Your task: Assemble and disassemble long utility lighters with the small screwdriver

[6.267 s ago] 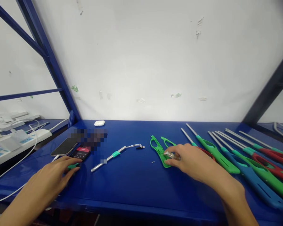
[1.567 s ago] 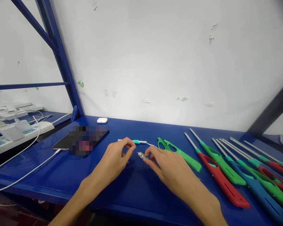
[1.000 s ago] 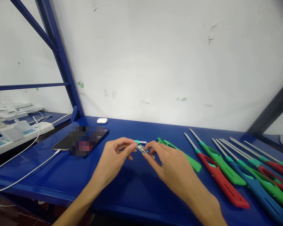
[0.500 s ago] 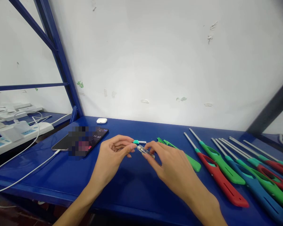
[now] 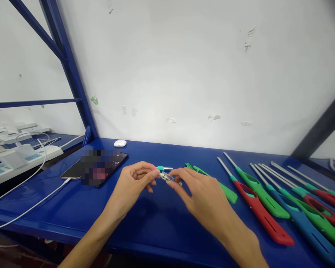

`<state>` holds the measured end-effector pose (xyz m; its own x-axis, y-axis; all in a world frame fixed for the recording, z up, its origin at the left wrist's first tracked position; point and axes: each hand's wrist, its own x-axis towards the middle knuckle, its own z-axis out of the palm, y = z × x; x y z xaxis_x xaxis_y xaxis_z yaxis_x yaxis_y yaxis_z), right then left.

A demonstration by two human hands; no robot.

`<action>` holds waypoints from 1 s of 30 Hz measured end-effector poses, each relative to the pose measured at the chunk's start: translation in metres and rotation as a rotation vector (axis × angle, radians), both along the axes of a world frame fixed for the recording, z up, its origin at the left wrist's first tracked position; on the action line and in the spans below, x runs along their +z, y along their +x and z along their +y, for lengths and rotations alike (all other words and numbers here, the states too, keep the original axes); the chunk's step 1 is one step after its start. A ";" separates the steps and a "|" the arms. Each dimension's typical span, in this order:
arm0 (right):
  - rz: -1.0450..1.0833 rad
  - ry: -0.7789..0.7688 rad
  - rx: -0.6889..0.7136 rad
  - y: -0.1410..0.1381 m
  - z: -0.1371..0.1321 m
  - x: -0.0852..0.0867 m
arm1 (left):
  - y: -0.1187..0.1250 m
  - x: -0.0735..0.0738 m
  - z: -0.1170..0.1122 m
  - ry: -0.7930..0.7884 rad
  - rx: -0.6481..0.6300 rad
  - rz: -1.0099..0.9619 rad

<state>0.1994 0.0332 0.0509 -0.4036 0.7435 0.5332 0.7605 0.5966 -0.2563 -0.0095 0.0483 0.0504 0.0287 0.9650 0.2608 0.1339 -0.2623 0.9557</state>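
Note:
Both hands meet around a small clear plastic lighter tank (image 5: 169,177) with a metallic-looking end. The thumb and fingertips of my left hand (image 5: 138,178) pinch its left end. My right hand (image 5: 202,188) grips the other end between thumb and fingers. Just behind the fingertips is a teal nozzle piece with a short metal tube (image 5: 168,169); whether my left hand touches it, I cannot tell. A green plastic lighter shell (image 5: 229,193) lies beyond my right hand, which partly covers it.
Several long-necked lighters in red (image 5: 264,212), green (image 5: 270,203) and blue (image 5: 315,230) lie at the right. Two phones (image 5: 114,167), one with a white cable (image 5: 41,201), and a white earbud case (image 5: 120,143) are at the left. A white wall (image 5: 184,74) stands behind the blue table (image 5: 153,230).
The clear tank has shifted slightly left and lies a little flatter between my hands. My left fingertips have moved slightly left; both hands keep their grip.

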 end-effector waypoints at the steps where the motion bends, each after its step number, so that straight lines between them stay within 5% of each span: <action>1: -0.001 0.004 0.000 0.000 0.001 0.000 | 0.001 0.000 -0.001 0.004 -0.003 0.004; 30: 0.148 0.167 0.035 0.001 0.001 0.001 | 0.006 0.009 -0.014 0.104 0.019 0.025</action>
<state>0.1999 0.0341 0.0517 -0.3358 0.6266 0.7033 0.7001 0.6656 -0.2587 -0.0039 0.0345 0.0597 0.0183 0.9330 0.3594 0.1633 -0.3575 0.9195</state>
